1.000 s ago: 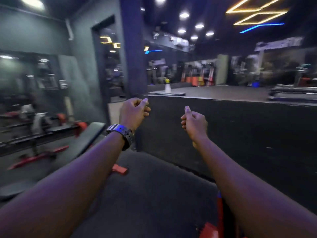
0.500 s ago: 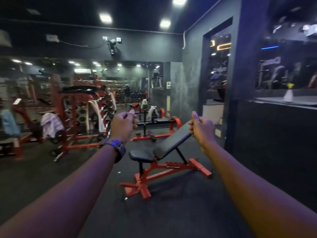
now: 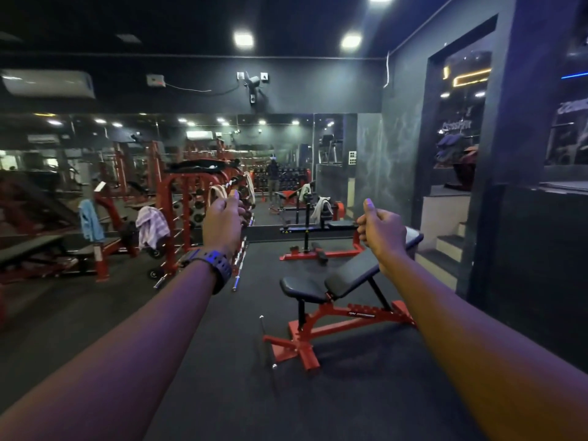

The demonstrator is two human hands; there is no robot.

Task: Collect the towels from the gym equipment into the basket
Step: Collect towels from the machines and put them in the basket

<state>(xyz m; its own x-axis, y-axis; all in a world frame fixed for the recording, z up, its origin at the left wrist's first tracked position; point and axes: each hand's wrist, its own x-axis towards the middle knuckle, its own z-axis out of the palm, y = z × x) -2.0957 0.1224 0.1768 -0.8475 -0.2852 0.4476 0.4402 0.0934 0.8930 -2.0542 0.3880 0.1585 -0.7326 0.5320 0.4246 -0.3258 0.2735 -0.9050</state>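
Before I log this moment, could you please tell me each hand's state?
Left hand: closed fist, holding nothing.
Right hand: closed, thumb up, holding nothing.

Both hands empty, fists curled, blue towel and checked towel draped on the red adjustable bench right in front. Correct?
Not quite. In the head view the adjustable bench in front is bare. The blue towel and checked towel hang on the red machines at far left. Left hand and right hand are curled and empty, as stated.
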